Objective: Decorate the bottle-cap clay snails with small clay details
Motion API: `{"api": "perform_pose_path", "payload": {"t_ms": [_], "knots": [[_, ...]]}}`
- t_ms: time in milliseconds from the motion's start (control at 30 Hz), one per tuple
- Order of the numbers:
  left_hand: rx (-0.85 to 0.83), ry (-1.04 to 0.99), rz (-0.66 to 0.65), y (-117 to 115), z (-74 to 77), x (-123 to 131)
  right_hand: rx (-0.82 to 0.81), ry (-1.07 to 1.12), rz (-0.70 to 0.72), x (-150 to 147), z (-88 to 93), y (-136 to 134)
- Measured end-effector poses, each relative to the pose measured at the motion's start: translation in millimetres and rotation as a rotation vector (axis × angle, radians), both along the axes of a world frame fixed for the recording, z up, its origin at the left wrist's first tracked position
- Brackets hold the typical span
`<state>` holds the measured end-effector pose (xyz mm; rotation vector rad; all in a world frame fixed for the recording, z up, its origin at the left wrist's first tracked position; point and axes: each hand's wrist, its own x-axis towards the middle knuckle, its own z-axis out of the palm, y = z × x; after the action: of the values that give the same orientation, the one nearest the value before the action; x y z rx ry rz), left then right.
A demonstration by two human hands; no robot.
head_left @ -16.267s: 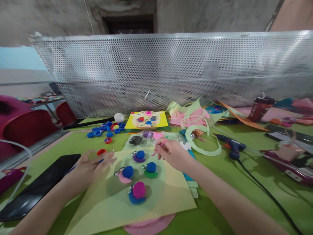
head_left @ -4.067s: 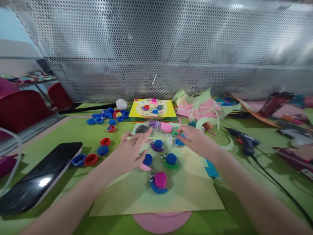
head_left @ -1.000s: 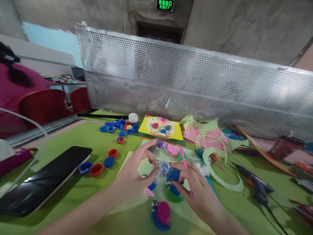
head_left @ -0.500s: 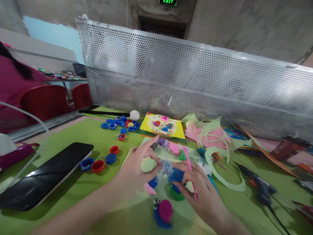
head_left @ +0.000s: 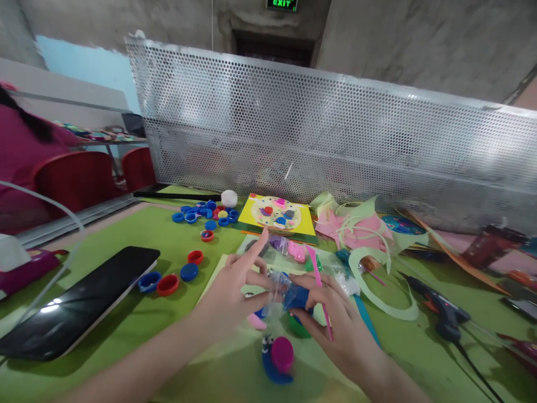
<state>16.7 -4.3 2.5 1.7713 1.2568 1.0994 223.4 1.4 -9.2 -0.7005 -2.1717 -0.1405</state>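
My right hand (head_left: pixel 335 308) is closed around a clear plastic bag with blue modelling clay (head_left: pixel 297 296) inside. A thin pink modelling tool (head_left: pixel 319 280) is also tucked between its fingers. At the bag's clear end, my left hand (head_left: pixel 237 285) pinches the plastic, its index finger pointing up and away. Below the hands lies a snail figure (head_left: pixel 282 358) with a blue clay body, eyes and a magenta cap as its shell. A green round piece (head_left: pixel 300 327) and a pink clay piece (head_left: pixel 255 321) sit partly hidden under the hands.
Bottle caps (head_left: pixel 189 272) and a black phone (head_left: pixel 84 302) lie to the left. Behind the hands are bagged clay (head_left: pixel 296 251) and a decorated yellow card (head_left: pixel 251 215). Paper scraps (head_left: pixel 352 226) and a glue gun (head_left: pixel 440 310) are on the right. A perforated metal panel (head_left: pixel 268 129) stands behind.
The bag of blue clay has shifted slightly left and turned in my right hand. My left fingers have straightened a little at its clear end. The view has shifted slightly.
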Motion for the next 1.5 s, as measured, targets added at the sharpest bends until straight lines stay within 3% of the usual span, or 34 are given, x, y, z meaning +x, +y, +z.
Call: {"api": "perform_pose_path", "payload": {"t_ms": [200,400,767,967,1233,1500], "knots": [[-0.200,-0.142,0.064,-7.5,1.1,10.2,0.012,-0.011,0.025,-0.9,-0.3,0.7],[-0.284,-0.268,0.072,-7.4,-2.5,14.1,-0.004,-0.024,0.040,-1.6,1.1,-0.3],[-0.255,-0.334,0.140,-8.3,7.3,18.1,-0.034,-0.045,0.047,-1.8,-1.8,-1.2],[-0.232,-0.371,0.099,-12.4,4.0,20.1,-0.033,-0.038,0.069,-3.0,-1.8,-4.0],[-0.303,-0.587,0.181,6.9,2.9,9.1,-0.057,0.088,-0.066,8.6,-1.2,9.3],[-0.379,-0.733,0.132,12.1,-2.5,6.6,-0.086,0.106,-0.106,10.5,-1.1,15.0]]}}
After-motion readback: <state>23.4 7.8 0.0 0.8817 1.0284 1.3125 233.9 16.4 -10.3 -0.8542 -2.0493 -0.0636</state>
